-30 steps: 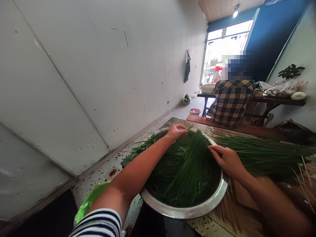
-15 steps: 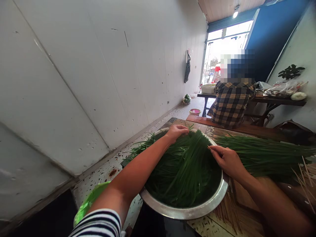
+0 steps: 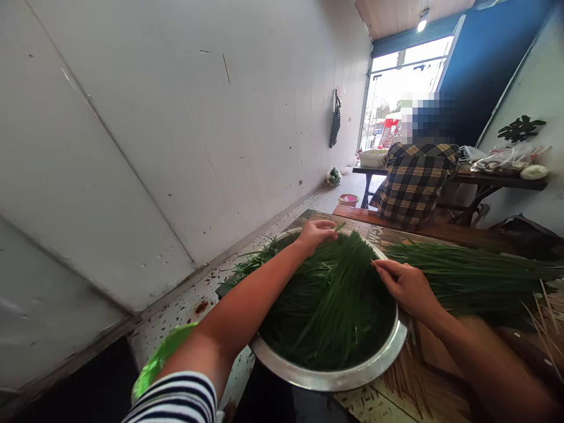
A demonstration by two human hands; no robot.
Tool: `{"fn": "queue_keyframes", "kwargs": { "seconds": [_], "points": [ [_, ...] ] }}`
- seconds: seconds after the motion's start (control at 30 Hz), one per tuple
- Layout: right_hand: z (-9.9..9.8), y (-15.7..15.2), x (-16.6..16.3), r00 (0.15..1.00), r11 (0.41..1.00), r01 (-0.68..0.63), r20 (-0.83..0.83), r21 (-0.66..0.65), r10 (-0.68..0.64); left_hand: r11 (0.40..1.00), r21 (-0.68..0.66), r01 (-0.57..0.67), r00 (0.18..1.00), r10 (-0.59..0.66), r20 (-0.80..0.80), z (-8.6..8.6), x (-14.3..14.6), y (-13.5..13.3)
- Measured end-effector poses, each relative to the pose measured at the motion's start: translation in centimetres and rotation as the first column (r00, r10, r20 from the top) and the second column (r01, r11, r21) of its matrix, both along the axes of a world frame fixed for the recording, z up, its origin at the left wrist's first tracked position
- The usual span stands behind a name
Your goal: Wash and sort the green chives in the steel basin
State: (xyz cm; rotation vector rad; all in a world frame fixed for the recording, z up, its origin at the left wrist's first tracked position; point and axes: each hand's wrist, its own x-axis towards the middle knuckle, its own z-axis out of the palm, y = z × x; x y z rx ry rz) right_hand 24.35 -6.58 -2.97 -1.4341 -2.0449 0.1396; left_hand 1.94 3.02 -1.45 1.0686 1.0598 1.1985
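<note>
A wide metal basin (image 3: 328,380) full of long green garlic chives (image 3: 339,294) is in front of me. At its far rim my left hand (image 3: 316,235) pinches the end of a chive leaf (image 3: 340,227). My right hand (image 3: 408,285) is closed on a thin bamboo skewer (image 3: 373,263) at the basin's right rim; only its pale near end shows clearly. A dense row of chive ends fans out between the two hands, apparently threaded on the skewer, whose middle is hidden by the leaves.
To the right of the basin lies a big pile of chives (image 3: 471,273). Loose bamboo skewers (image 3: 408,376) are beside the basin, with more at the far right. A green plastic bag (image 3: 154,364) stands below my left arm. Ahead, a person in a plaid shirt (image 3: 414,185) sits facing away.
My left hand has shifted very slightly, and its fingers now hold a chive end at a different angle. The right hand and skewer stay in place.
</note>
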Motion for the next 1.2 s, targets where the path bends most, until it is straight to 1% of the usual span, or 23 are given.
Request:
{"fn": "queue_keyframes", "kwargs": {
  "seconds": [0.13,0.2,0.4,0.57,0.73,0.87,1.07,1.2],
  "points": [
    [0.0,0.0,-0.1,1.0,1.0,0.001,-0.011,0.006,-0.001,0.994,0.096,-0.05,0.998,0.053,-0.038,-0.1,0.5,-0.1],
    [-0.1,0.0,0.0,1.0,1.0,0.005,-0.016,-0.001,-0.005,0.99,0.121,-0.068,0.996,0.075,-0.053,-0.1,0.7,-0.2],
    [-0.4,0.1,0.0,1.0,0.999,0.004,-0.01,-0.033,-0.004,0.98,0.193,-0.048,0.992,0.07,-0.106,-0.5,1.0,-0.3],
    [-0.3,0.1,0.0,1.0,0.999,0.009,-0.002,-0.038,-0.009,0.983,0.173,-0.062,0.989,0.083,-0.119,-0.4,1.0,-0.4],
    [-0.3,0.0,0.1,1.0,1.0,-0.003,-0.012,-0.006,0.003,0.99,0.111,-0.091,0.994,0.098,-0.056,0.1,1.1,-0.7],
    [-0.2,0.0,0.1,1.0,1.0,-0.006,-0.025,-0.001,0.006,0.988,0.131,-0.087,0.993,0.096,-0.067,0.1,1.1,-0.8],
    [-0.1,0.0,0.0,1.0,1.0,-0.001,-0.029,-0.006,0.001,0.988,0.123,-0.092,0.994,0.099,-0.055,0.2,1.2,-0.9],
    [-0.2,0.1,0.0,1.0,1.0,-0.001,-0.027,0.004,0.001,0.985,0.157,-0.07,0.995,0.08,-0.062,-0.1,1.1,-0.7]
  ]
}}
